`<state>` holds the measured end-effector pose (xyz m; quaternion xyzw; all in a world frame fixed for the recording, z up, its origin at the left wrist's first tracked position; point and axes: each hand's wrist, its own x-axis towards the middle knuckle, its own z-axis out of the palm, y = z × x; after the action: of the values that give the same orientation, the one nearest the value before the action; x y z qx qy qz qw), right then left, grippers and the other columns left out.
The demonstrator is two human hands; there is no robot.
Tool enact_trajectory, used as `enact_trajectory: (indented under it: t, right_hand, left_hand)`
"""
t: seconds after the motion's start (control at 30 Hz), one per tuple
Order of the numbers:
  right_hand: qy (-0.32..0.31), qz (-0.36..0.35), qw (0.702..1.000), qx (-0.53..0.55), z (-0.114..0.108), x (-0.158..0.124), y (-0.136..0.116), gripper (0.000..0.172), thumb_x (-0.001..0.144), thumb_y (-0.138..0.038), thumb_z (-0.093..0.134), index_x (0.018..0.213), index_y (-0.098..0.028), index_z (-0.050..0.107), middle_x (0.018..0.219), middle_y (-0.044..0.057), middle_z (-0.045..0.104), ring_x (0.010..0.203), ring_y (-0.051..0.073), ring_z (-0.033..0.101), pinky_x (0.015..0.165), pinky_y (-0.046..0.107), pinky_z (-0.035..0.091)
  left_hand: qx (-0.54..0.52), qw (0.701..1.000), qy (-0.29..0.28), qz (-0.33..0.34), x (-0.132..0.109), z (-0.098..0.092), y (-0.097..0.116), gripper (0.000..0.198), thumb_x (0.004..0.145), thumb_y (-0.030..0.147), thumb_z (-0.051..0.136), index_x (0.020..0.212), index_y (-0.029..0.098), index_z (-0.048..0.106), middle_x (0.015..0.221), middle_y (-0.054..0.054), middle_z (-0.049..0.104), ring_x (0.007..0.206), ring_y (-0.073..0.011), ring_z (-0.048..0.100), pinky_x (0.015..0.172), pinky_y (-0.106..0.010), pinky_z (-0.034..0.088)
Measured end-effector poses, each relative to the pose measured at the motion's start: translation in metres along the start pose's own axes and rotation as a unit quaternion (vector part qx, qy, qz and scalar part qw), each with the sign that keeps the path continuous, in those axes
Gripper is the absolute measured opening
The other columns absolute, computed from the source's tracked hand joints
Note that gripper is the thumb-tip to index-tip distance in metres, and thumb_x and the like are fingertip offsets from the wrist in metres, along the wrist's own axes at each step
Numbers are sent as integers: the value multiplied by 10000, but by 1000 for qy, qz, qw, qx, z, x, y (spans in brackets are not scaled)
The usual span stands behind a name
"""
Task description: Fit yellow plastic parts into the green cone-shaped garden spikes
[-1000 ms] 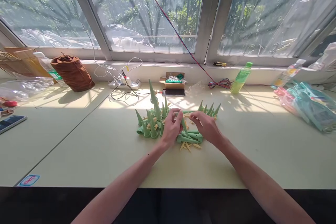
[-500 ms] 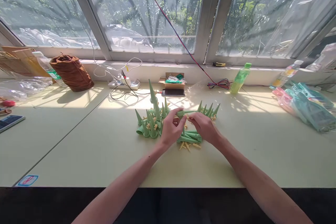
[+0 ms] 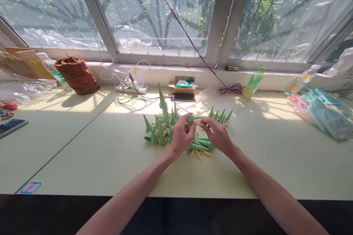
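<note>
My left hand (image 3: pixel 182 135) is closed around a green plastic spike (image 3: pixel 190 119), whose wide end shows above the fingers. Close by on its right, my right hand (image 3: pixel 219 134) pinches a small cream-coloured plastic piece (image 3: pixel 198 122) at the spike's side; whether the two touch is hard to tell. Left of my hands, several green spikes (image 3: pixel 162 137) stand point up among small cream pieces. Another group of upright spikes (image 3: pixel 221 116) is behind my right hand. Below the hands lie loose green spikes (image 3: pixel 202 144) and several cream pieces (image 3: pixel 197 153).
A phone (image 3: pixel 183 97) and a small open carton (image 3: pixel 184 87) are behind the spikes. A power strip (image 3: pixel 132 87) with cables, a brown pouch (image 3: pixel 77 75) and a green bottle (image 3: pixel 254 83) stand along the window. Plastic bags (image 3: pixel 322 112) lie at right, another phone (image 3: pixel 12 127) at left.
The view has shifted slightly. My right fingertips have drawn back a little from the spike, and the cream piece between them shows more clearly. My left hand keeps its hold.
</note>
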<state>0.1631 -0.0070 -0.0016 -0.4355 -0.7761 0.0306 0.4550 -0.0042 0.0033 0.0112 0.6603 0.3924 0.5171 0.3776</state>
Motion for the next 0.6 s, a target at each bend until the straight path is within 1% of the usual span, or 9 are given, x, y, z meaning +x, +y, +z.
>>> enact_trajectory:
  t: [0.1, 0.2, 0.27, 0.33, 0.43, 0.53, 0.6]
  right_hand:
    - [-9, -12, 1000, 5, -1, 0, -3, 179, 1004, -242, 433, 1065, -215, 599, 981, 77, 680, 917, 182, 644, 805, 297, 520]
    - [-12, -20, 1000, 10, -1, 1, -5, 206, 1006, -228, 418, 1092, -219, 604, 1018, 86, 671, 940, 188, 639, 825, 308, 517]
    - [-16, -13, 1000, 14, 0, 0, -6, 222, 1007, -227, 408, 1100, -219, 609, 1031, 91, 666, 948, 189, 641, 833, 308, 520]
    - [-14, -7, 1000, 15, 1, 0, -5, 229, 1008, -223, 403, 1102, -218, 612, 1036, 92, 664, 958, 188, 642, 846, 308, 521]
    - [7, -16, 1000, 18, 2, 1, -4, 220, 1004, -204, 415, 1093, -214, 615, 1011, 85, 667, 940, 185, 644, 829, 310, 524]
    - [37, -46, 998, 28, 3, 2, -2, 197, 992, -178, 441, 1062, -211, 623, 954, 73, 669, 884, 179, 642, 776, 306, 527]
    - [46, -54, 997, 32, 3, 2, -1, 190, 987, -167, 452, 1051, -213, 625, 940, 67, 668, 867, 176, 641, 759, 303, 526]
  left_hand:
    - [12, 1000, -5, 1, 1, 0, -1, 349, 892, 328, 575, 1215, 195, 594, 662, 13, 490, 485, -85, 415, 462, -207, 333]
    - [19, 1000, -9, 8, 1, 0, -3, 338, 906, 317, 551, 1219, 195, 585, 671, 15, 484, 489, -86, 413, 471, -209, 328]
    - [30, 999, -14, 12, 2, 0, -4, 338, 911, 312, 540, 1225, 192, 578, 718, 0, 511, 503, -86, 424, 478, -212, 334]
    - [46, 999, -22, 15, 1, 0, -5, 346, 918, 310, 527, 1241, 192, 564, 809, -25, 549, 522, -83, 438, 490, -217, 353]
    - [70, 997, -38, 18, 0, 1, -5, 372, 923, 294, 511, 1282, 198, 532, 927, -46, 565, 542, -74, 451, 514, -222, 384]
    - [90, 994, -52, 27, -1, 0, -6, 443, 892, 241, 532, 1331, 205, 486, 960, -38, 555, 536, -61, 450, 528, -222, 402]
    - [103, 992, -59, 35, -1, 0, -7, 501, 863, 211, 550, 1355, 207, 459, 979, -35, 552, 534, -53, 454, 534, -221, 410]
